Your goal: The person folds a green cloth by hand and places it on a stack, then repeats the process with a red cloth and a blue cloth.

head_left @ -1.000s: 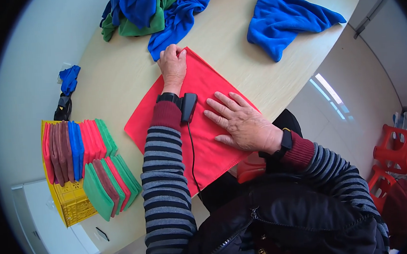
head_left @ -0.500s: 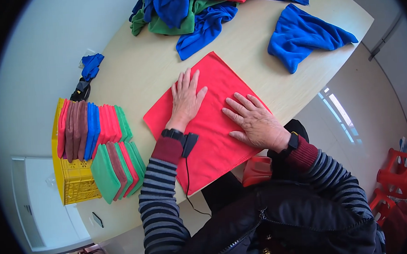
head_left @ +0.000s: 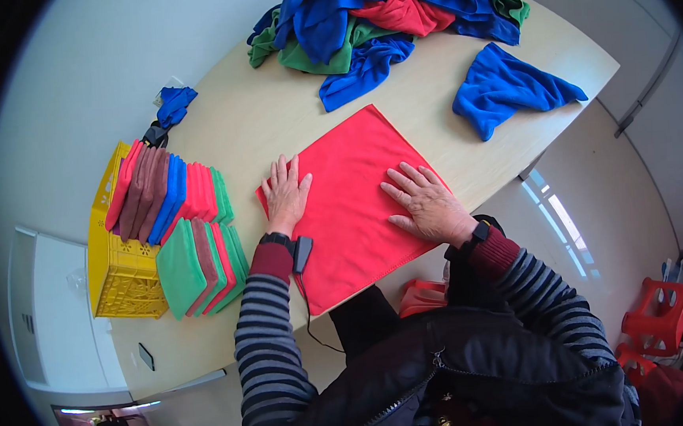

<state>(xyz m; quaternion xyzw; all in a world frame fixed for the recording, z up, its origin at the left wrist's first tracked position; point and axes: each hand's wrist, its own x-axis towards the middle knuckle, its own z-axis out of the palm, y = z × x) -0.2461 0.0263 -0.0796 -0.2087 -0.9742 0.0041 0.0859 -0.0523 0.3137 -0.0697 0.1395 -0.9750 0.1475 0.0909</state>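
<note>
Both hands flat on red cloth, table edge near.

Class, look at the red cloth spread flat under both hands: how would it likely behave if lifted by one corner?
The red cloth would probably droop limply: the loose cloths in the pile slump in soft folds. It looks thin, so likely light. Unpinned, it may slide on the smooth table.
</note>
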